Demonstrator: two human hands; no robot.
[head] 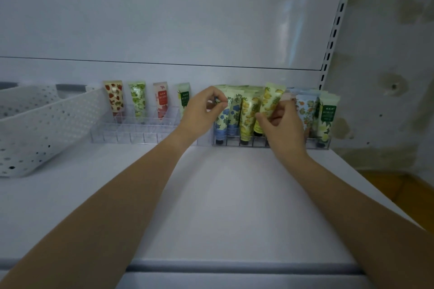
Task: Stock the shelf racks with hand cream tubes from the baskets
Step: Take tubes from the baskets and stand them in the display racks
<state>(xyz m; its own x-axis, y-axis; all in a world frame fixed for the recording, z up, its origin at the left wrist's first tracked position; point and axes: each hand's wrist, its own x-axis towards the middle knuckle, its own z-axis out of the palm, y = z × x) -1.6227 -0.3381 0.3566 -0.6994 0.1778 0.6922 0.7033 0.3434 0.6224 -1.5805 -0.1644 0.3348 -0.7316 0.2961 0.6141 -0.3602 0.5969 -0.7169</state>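
Observation:
Two clear racks stand at the back of the white shelf. The right rack (258,143) is packed with several hand cream tubes. My left hand (202,112) pinches the top of a blue-flower tube (222,122) at the rack's left end. My right hand (281,124) grips a yellow pineapple tube (270,101), tilted, above the rack's middle. The left rack (131,134) holds a strawberry tube (115,98), a green tube (138,98), a red tube (161,99) and one more green-label tube (184,97) in its back row.
A white perforated basket (47,129) sits at the left of the shelf, beside the left rack. A slotted shelf upright (333,30) runs up the right side, with a stained wall beyond it. The shelf's front edge (234,265) lies near my forearms.

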